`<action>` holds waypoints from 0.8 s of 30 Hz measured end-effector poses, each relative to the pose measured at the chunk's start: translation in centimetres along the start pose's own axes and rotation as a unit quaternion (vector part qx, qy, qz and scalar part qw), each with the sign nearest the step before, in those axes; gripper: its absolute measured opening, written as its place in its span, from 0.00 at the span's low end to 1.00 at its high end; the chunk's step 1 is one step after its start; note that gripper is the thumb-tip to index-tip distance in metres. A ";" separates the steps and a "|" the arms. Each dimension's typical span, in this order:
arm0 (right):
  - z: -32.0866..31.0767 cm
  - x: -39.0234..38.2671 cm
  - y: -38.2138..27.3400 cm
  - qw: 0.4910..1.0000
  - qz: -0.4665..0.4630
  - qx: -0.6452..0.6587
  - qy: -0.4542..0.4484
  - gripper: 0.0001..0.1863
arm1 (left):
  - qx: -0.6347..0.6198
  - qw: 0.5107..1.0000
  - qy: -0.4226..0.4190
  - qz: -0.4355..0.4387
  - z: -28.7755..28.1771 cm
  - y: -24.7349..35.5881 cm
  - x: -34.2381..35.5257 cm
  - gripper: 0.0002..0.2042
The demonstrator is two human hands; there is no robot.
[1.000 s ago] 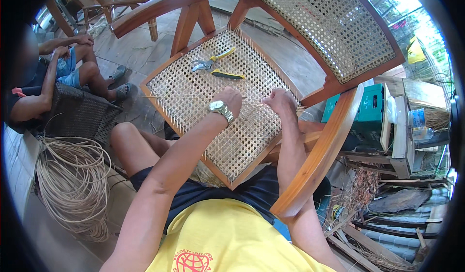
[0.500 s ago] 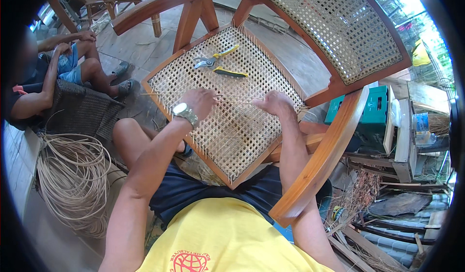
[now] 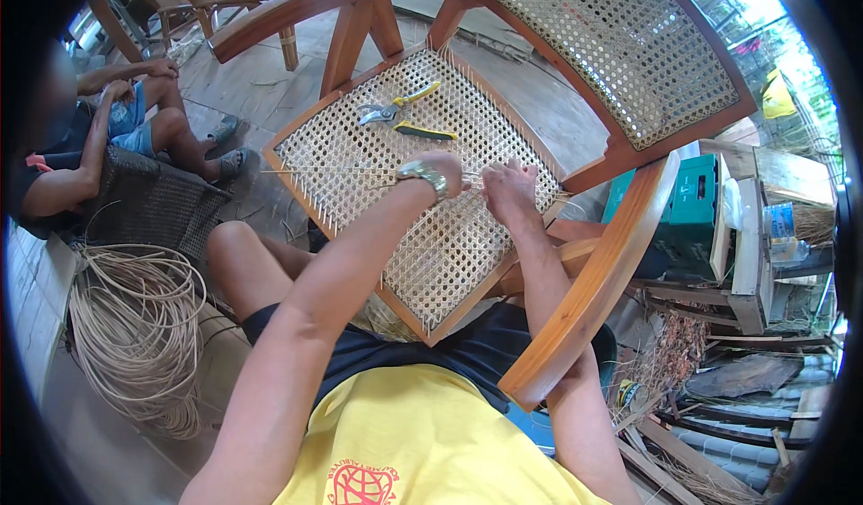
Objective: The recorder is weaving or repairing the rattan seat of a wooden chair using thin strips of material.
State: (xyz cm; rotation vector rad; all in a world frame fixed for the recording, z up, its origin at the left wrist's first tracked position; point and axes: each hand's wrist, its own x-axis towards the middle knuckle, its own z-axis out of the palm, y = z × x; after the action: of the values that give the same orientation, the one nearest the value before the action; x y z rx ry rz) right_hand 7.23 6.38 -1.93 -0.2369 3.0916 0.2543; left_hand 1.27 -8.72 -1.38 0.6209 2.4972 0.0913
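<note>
The woven cane seat (image 3: 430, 267) of a wooden chair lies in front of me, with many loose cane ends along its edges. My left hand (image 3: 443, 172), a watch on its wrist, is closed over the middle of the seat. A pale cane strand (image 3: 337, 173) runs across the weave from the left edge into it. Close beside it, to the right, my right hand (image 3: 511, 190) is closed with bent fingers, seemingly on the same strand; its fingertips are partly hidden. Pruning shears (image 3: 404, 114) with yellow and black handles lie spread on the far part of the seat.
The chair's curved armrest (image 3: 598, 298) passes over my right forearm; its cane backrest (image 3: 620, 46) rises at far right. A coil of cane (image 3: 135, 334) hangs at left, near a seated person (image 3: 90, 136). Green crates (image 3: 692, 204) and wood scraps (image 3: 674, 469) are at right.
My left hand has moved right, close to my right hand, which has shifted slightly right. The gap between the hands has shrunk. The shears stay in place on the seat.
</note>
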 end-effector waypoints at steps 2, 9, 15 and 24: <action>0.2 -0.1 0.2 1.000 -0.013 0.002 0.000 0.08 | -0.026 0.997 0.066 -0.011 1.3 0.4 1.2 0.19; 1.8 -0.8 1.4 0.998 -0.028 0.014 0.055 0.04 | -0.008 0.979 0.184 0.085 4.3 -5.7 -1.9 0.12; 0.0 -0.3 0.2 0.999 0.016 0.045 -0.005 0.05 | -0.127 0.980 0.132 -0.075 3.6 -14.9 -7.4 0.16; -0.2 -12.0 -1.9 0.846 0.045 0.531 0.032 0.15 | -0.099 0.975 0.162 -0.112 3.2 -18.8 -8.1 0.19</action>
State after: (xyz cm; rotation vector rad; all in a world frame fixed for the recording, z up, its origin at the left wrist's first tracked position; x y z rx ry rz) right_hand 19.36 6.28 -1.52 -0.0437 2.7574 -1.4299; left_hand 1.24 -29.33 -3.62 0.2537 2.8057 0.3789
